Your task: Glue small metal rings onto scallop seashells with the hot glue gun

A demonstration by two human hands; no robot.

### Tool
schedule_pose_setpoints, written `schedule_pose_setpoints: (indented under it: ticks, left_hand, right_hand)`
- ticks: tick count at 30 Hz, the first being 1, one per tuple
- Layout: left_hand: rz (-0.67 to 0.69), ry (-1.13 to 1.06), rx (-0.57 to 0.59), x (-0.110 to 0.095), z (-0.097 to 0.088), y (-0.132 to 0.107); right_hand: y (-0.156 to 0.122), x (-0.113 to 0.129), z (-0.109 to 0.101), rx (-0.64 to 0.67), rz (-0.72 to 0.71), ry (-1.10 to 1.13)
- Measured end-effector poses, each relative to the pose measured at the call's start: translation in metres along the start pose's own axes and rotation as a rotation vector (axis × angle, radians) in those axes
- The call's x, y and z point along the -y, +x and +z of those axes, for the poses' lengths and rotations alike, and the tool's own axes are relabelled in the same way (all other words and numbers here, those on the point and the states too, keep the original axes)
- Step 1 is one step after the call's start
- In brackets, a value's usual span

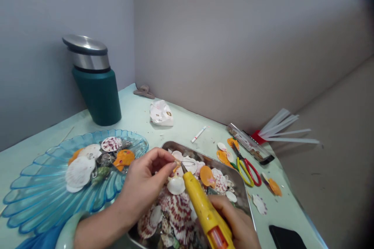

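Note:
My right hand (233,218) is wrapped round a yellow hot glue gun (201,206), its metal nozzle pointing up and to the left. Close to the nozzle tip, my left hand (149,179) pinches a small thin wire piece (188,163) shaped like a looped pin; its held end is hidden by the fingers. Both hands are above a metal tray (247,196) full of seashells. In it lie a large purple-and-white striped scallop shell (181,214), an orange shell (207,176) and a white shell (176,185).
A blue shell-shaped dish (37,186) with several shells stands left. Behind it is a green bottle (99,97). Scissors (248,171), loose orange shells (224,158), glue sticks (283,124) and a black flat object (286,237) lie right. Crumpled white packaging (161,113) lies near the wall.

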State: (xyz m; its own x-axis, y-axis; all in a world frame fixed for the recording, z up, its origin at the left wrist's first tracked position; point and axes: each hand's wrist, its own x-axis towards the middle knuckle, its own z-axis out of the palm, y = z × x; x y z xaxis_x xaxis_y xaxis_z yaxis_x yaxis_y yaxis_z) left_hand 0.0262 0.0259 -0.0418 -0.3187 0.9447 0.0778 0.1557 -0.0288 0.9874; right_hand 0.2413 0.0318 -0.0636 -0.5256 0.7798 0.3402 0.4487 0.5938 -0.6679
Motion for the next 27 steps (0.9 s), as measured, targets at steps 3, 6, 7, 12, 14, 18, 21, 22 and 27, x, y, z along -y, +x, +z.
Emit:
schedule_pose_setpoints:
  ticks: [3,6,7,12,14,18,21,22,27]
  left_hand:
    - [-0.038,-0.040,0.013,0.001,0.000,0.000]
    - [-0.053,-0.077,0.028,0.001,0.000,0.000]
    - [-0.056,-0.091,0.032,0.001,0.000,0.000]
    - [-0.078,-0.116,0.028,-0.003,0.001,0.001]
    - [-0.092,-0.124,0.020,-0.005,0.001,0.001]
    - [-0.139,-0.185,0.028,-0.007,0.002,0.001]
    - [-0.178,-0.218,0.025,-0.009,0.001,0.003]
    - [-0.193,-0.228,0.022,-0.010,0.001,0.003]
    - [-0.260,-0.281,0.012,-0.014,0.002,0.006]
  right_hand:
    - [-0.001,-0.001,0.001,-0.016,0.031,0.004]
    - [-0.001,0.000,0.002,-0.036,0.031,0.007]
    - [0.000,0.001,0.002,-0.040,0.035,0.007]
    - [0.000,0.002,0.002,-0.033,0.049,0.036]
    - [0.000,0.001,0.002,-0.027,0.061,0.037]
    - [-0.001,-0.001,0.002,-0.017,0.048,0.020]
    - [0.000,0.000,0.002,-0.003,0.021,0.026]
    - [0.000,0.000,0.001,-0.004,0.020,0.028]
    - [-0.001,0.000,0.001,-0.029,0.055,0.033]
